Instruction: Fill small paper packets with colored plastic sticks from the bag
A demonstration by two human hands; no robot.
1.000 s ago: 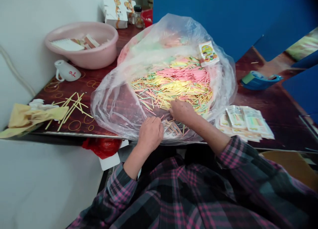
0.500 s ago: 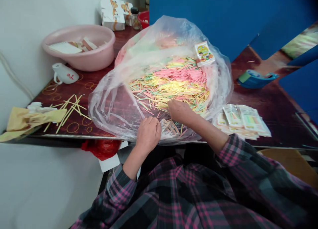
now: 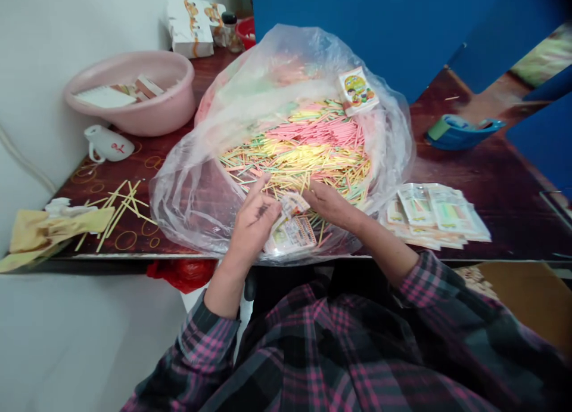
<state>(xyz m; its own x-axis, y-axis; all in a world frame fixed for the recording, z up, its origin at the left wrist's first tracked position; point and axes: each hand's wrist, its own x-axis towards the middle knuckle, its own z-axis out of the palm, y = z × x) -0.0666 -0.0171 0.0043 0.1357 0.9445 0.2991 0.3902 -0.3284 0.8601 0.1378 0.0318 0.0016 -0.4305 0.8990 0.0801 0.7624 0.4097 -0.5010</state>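
A clear plastic bag lies spread on the table, its mouth toward me, with a heap of thin pink, yellow and green sticks inside. Between thumb and fingers, my left hand pinches a small printed plastic packet, index finger stretched out. More printed packets lie just below it at the bag's front edge. My right hand is at the front of the heap beside the held packet. Its fingers are curled together; what they hold is hidden. A cartoon-printed packet rests on the bag's far right side.
Filled packets are stacked at right, before a blue tape dispenser. At left stand a pink basin and a white mug. Loose yellow sticks lie near a yellow wrapper. A blue panel rises behind.
My left hand has lifted from the bag's front edge with a packet between its fingers. My right hand has turned and shifted slightly toward that packet. The camera view has shifted a little.
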